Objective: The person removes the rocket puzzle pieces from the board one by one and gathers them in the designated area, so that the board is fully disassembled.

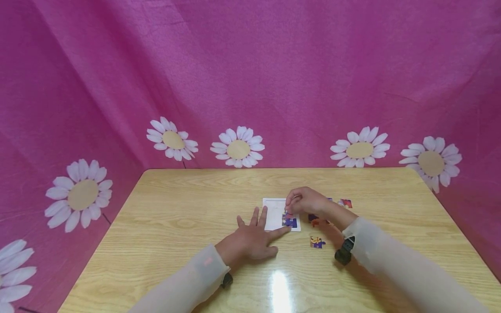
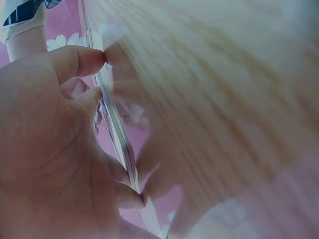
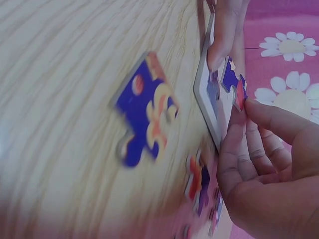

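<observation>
A white puzzle board (image 1: pixel 272 213) lies on the table, with a blue, star-patterned jigsaw section (image 1: pixel 290 222) at its right side. My left hand (image 1: pixel 252 239) is spread flat, its fingertips on the board's near edge and one finger by the blue section. My right hand (image 1: pixel 307 202) pinches a blue-and-red jigsaw piece (image 3: pixel 233 80) between thumb and fingers, over the right part of the board. In the right wrist view, a loose purple piece with a cream-and-orange pattern (image 3: pixel 147 109) lies beside the board. The right hand partly hides the board's far corner.
More loose jigsaw pieces lie right of the board, among them a red-and-orange one (image 3: pixel 197 181) under the right forearm and another (image 1: pixel 345 203) farther back. The wooden table (image 1: pixel 188 204) meets a pink flowered cloth (image 1: pixel 289 87) at its back and sides.
</observation>
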Demonstrator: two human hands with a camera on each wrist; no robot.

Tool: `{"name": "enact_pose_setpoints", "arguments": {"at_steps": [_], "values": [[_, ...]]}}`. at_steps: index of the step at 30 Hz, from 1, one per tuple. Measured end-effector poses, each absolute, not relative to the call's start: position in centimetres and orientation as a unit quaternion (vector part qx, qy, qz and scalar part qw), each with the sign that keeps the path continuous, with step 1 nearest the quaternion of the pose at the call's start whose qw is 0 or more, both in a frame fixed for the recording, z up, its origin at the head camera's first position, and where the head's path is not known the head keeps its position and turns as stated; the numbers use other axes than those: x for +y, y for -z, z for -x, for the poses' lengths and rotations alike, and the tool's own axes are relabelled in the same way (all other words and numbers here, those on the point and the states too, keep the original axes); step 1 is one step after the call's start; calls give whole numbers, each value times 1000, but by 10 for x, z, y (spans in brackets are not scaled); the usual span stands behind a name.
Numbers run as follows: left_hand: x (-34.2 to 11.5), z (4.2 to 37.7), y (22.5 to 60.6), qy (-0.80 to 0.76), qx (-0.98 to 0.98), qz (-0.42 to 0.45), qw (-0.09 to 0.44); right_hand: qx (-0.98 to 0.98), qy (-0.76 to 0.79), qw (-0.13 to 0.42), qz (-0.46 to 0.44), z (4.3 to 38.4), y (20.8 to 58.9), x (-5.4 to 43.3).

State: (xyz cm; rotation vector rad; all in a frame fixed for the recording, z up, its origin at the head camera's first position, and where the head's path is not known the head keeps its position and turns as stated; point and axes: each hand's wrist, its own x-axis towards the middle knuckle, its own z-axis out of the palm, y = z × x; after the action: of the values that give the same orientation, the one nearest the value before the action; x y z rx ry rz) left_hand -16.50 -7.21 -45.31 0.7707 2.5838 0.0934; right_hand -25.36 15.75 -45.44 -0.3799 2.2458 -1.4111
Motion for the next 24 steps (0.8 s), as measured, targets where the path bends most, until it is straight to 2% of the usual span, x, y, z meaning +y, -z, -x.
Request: {"name": "enact_pose_setpoints", "arguments": {"at_steps": [16, 24], "values": [[-72, 164, 451, -42, 934, -275, 224, 818, 503, 243, 141, 233, 445, 206], [-72, 165, 452, -44, 932, -275, 231, 804, 515, 267, 126, 217, 444, 232]]}}
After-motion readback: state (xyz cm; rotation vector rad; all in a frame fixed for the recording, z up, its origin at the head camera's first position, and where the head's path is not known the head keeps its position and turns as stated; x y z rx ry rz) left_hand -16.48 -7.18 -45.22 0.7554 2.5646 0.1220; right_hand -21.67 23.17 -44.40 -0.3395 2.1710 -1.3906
